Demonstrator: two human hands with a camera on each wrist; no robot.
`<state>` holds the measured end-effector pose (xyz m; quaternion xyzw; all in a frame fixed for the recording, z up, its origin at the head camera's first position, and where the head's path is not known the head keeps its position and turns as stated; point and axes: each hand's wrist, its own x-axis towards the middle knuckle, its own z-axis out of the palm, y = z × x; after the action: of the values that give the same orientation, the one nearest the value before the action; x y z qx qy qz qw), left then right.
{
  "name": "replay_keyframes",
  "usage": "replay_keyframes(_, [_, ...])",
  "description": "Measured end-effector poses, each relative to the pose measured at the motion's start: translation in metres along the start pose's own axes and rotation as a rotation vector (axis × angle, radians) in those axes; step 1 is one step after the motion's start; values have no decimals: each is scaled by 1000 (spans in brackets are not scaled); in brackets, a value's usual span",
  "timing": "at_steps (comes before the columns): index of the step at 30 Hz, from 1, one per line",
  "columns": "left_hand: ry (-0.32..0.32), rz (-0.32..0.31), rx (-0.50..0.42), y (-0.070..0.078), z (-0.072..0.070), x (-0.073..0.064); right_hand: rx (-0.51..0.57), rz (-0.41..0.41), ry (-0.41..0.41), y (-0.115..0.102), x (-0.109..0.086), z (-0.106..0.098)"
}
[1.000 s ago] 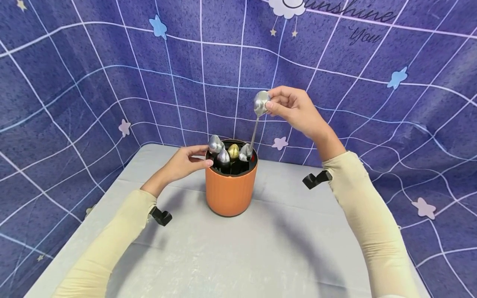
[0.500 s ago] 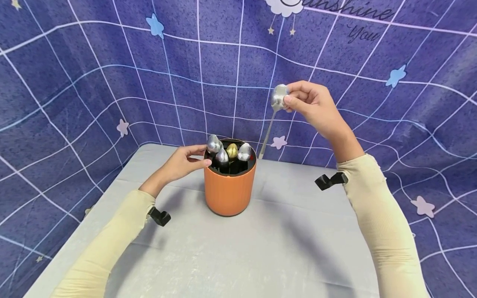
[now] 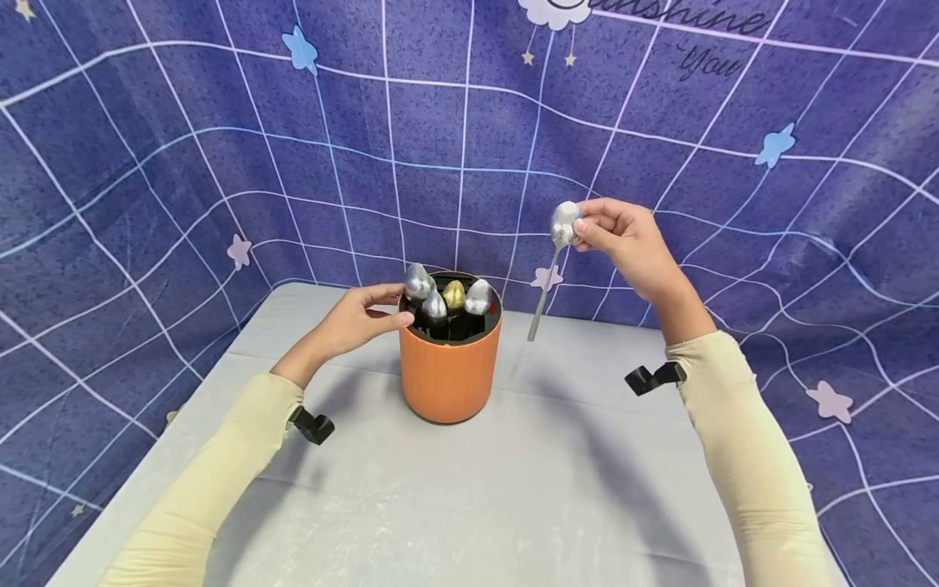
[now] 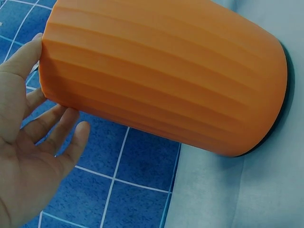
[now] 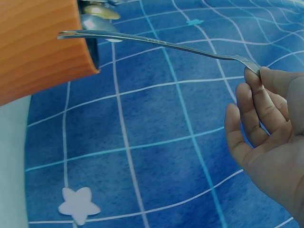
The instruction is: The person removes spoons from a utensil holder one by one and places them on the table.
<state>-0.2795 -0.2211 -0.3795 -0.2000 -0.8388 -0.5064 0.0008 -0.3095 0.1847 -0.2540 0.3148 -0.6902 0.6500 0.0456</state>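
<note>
My right hand [image 3: 624,244] pinches a silver spoon [image 3: 547,285] by its bowl, between thumb and fingers. The spoon hangs handle down, in the air to the right of an orange ribbed utensil holder [image 3: 449,383]. In the right wrist view the handle of the spoon [image 5: 190,49] stretches across toward the holder's mouth, overlapping it. Silver spoons [image 3: 479,298] and a gold spoon [image 3: 454,297] stand bowl up in the holder. At the holder's left rim rests my left hand [image 3: 361,319]; the left wrist view shows its thumb and fingertips spread against the orange wall [image 4: 166,71].
The holder stands on a table with a pale grey cloth [image 3: 440,505]. Close behind hangs a purple-blue curtain [image 3: 352,179] with grid lines and stars. A black wrist mount [image 3: 311,425] sits on the left sleeve, another black mount [image 3: 655,377] on the right.
My right hand has carried the spoon out of the holder's mouth to the right, up at first, then lower. My left hand has stayed at the rim.
</note>
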Motion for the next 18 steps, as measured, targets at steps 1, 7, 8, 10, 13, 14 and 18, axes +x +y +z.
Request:
replay_keyframes(1, [1, -1, -1, 0, 0, 0, 0, 5, -1, 4, -2, -1])
replay_keyframes(7, [6, 1, 4, 1, 0, 0, -7, 45, 3, 30, -12, -3])
replay_keyframes(8, [6, -1, 5, 1, 0, 0, -7, 55, 6, 34, -15, -3])
replay_keyframes(10, [7, -5, 9, 1, -1, 0, -17, 77, 13, 43, -19, -3])
replay_keyframes(13, [4, -10, 9, 1, -1, 1, -18, 111, 25, 55, -25, -2])
replay_keyframes(14, [2, -9, 9, 1, -1, 1, -14, 123, 28, 59, -26, -2])
replay_keyframes(18, [4, -9, 8, 1, 0, 0, -17, 161, 34, 72, -33, -1])
